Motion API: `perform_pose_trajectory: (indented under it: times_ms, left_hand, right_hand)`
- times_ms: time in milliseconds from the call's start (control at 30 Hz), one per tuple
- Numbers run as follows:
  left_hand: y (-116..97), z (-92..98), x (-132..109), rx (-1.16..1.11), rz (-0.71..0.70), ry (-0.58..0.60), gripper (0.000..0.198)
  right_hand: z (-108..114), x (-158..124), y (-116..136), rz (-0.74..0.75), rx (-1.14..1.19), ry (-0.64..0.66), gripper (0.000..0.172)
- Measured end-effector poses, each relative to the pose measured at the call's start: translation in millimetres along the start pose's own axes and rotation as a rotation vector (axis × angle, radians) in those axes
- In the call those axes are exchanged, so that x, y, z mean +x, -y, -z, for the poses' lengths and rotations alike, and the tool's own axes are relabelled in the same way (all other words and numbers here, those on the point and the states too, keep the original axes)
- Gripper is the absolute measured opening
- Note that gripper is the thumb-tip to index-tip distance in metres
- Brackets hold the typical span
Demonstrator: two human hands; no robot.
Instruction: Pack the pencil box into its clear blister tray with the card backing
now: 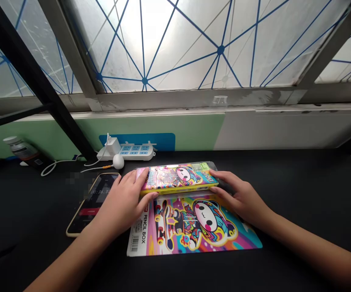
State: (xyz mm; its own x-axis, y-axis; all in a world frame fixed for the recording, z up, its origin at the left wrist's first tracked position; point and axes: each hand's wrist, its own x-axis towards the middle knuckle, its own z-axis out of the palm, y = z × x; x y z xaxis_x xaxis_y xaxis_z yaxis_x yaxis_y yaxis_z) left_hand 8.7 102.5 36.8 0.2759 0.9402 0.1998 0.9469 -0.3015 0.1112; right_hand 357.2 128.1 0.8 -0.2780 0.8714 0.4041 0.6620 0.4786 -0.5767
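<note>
A colourful pencil box (177, 178) with a cartoon figure lies on the black table, just behind a flat printed card (193, 227) marked "PENCIL BOX". My left hand (123, 202) grips the box's left end, thumb along its front edge and fingers on top. My right hand (239, 194) holds the right end, fingers curled against its side. Both hands rest partly on the card.
A phone (88, 202) with a lit screen lies left of my left hand. A white power strip (132, 151) with a plug and cable sits at the back by the wall. A bottle (23, 151) lies at far left. A dark metal post slants behind.
</note>
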Motion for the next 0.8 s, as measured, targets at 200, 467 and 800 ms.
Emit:
perform_pose_trajectory:
  times_ms: [200, 467, 800]
  left_hand:
    - [12, 0.1, 1, -0.032, -0.019, 0.099, 0.064]
    - [9, -0.5, 2, -0.024, -0.042, 0.082, 0.074]
    - [-26, -20.9, 8, 0.026, -0.266, 0.051, 0.057]
  right_hand:
    - [-3, 1, -4, 0.113, -0.068, 0.092, 0.039]
    - [-4, -13, 16, 0.391, -0.290, 0.071, 0.046]
    - [-3, -30, 47, 0.414, -0.162, 0.705, 0.079]
